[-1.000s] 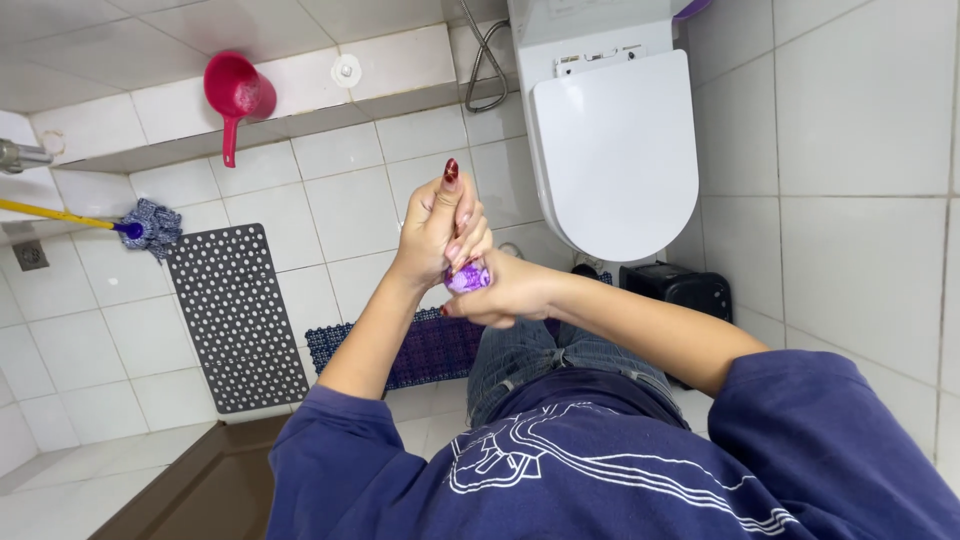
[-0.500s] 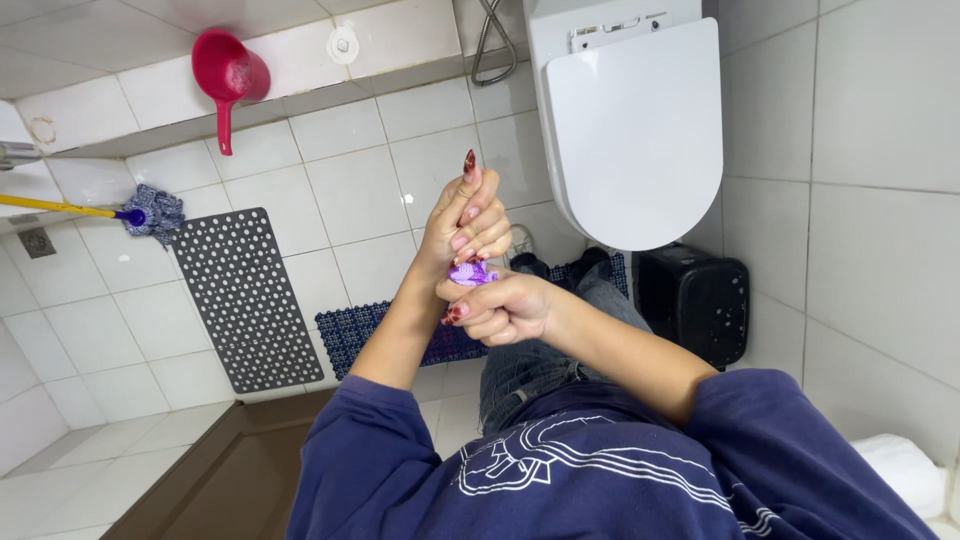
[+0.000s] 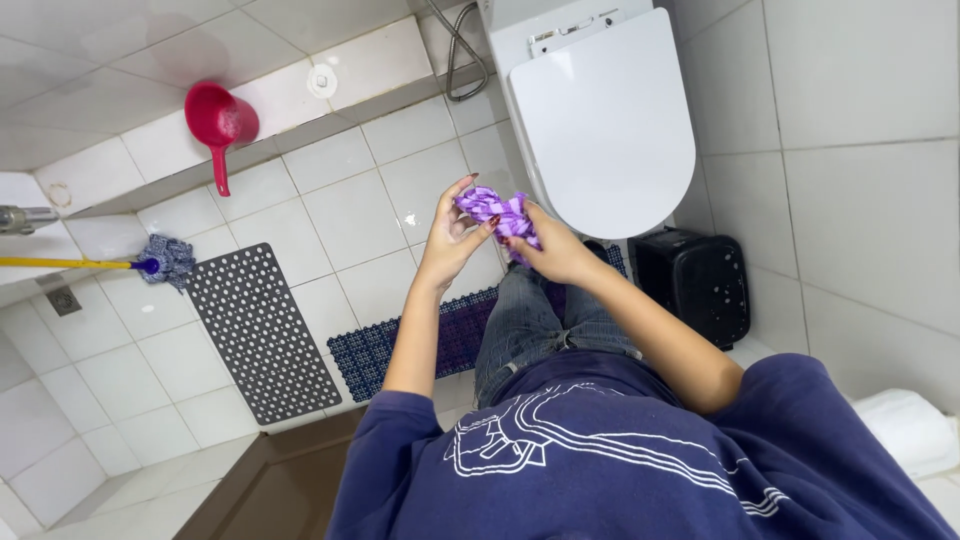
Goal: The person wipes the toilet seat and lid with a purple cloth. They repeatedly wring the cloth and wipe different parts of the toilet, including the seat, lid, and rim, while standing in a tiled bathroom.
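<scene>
A crumpled purple cloth (image 3: 497, 212) is held between both hands in front of my chest, above the tiled floor. My left hand (image 3: 450, 240) cups it from the left with fingers curled around its edge. My right hand (image 3: 548, 250) grips it from the right and below. Both arms reach out from dark blue sleeves. The closed white toilet lid (image 3: 605, 125) lies just beyond the hands.
A black bin (image 3: 695, 285) stands right of the toilet. On the white tiles lie a grey perforated mat (image 3: 255, 335) and a dark blue mat (image 3: 420, 345). A red scoop (image 3: 220, 125) sits on a ledge, with a yellow-handled mop (image 3: 150, 262) at left.
The hands have lowered and spread apart; the cloth, earlier bunched small between them, is now opened out wider. The view has shifted toward the toilet.
</scene>
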